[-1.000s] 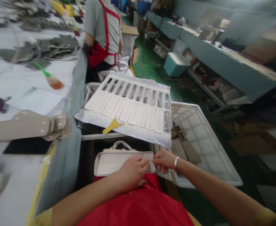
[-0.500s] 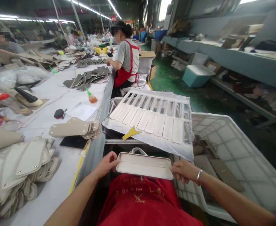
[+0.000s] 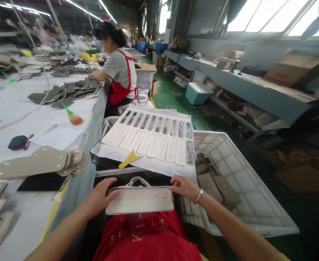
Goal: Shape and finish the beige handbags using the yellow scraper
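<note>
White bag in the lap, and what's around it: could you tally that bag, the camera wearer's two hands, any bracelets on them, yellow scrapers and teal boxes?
White bag: 1
Left hand and right hand: 2
Bracelet: 1
Yellow scraper: 1
Teal box: 1
Total: 6

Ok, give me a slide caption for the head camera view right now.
Left hand and right hand at opposite ends of a cream bag, near a yellow tool and white crate.
</note>
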Available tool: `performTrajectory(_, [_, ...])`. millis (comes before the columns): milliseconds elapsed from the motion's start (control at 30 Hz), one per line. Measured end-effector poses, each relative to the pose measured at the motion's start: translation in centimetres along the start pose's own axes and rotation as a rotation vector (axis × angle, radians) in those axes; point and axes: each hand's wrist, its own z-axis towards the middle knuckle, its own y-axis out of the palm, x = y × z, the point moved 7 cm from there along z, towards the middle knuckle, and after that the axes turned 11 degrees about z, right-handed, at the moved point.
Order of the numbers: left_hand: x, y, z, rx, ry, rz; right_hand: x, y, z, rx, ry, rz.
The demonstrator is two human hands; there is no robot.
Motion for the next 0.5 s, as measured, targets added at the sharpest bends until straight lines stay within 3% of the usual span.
performTrajectory(33, [1.9,0.0,0.9,0.007,0.089,0.03,-1.2,-0.4,0.1,0.036,-0.134,-0.038])
performTrajectory(100, [6.4,1.3,2.6,-0.096,0.297,0.053,-3.2,-0.1,0.2,0.026,-0.35,-0.137])
performTrajectory(167, [10.4,3.0,4.0,-0.239,0.48,0.055,-4.5,0.8,0.2,-0.029,-0.486,-0.276])
performTrajectory(233, [12.8,4.4,4.9,-0.334,0.577,0.055,-5.0,1.7,0.1,-0.062,-0.568,-0.433])
performTrajectory(300, [13.6,5.1,5.6,-0.364,0.605,0.05,-5.0,2.1,0.0,-0.057,-0.62,-0.55])
performTrajectory(500, [12.8,5.6,5.6,-0.351,0.602,0.081,-4.7,2.7,-0.4,-0.022,-0.707,-0.705])
